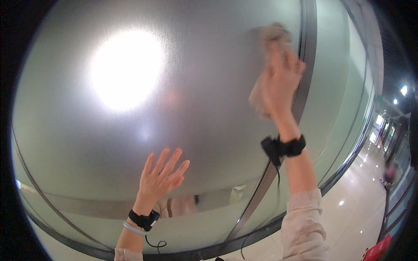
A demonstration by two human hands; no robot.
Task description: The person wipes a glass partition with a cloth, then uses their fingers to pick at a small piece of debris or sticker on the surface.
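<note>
A large upright panel of frosted glass (209, 130) fills most of the view. High on its right side my right hand (281, 78) presses a crumpled brownish cloth (259, 98) against the surface; the hand and cloth are blurred, and part of the cloth shows above the fingertips. My left hand (163, 169), lower and left of centre, has its fingers spread and holds nothing. Whether it touches the panel I cannot tell. Each wrist wears a black strap with a small device and a cable, and the left one also has a pale bangle (134, 228).
A dark metal frame strip (251, 202) runs along the panel's right edge, with another glass panel (329, 81) beyond. Shiny tiled floor (352, 202) stretches away at right. A red object (377, 249) bearing writing lies at the lower right. A blurred person (390, 173) is farther off.
</note>
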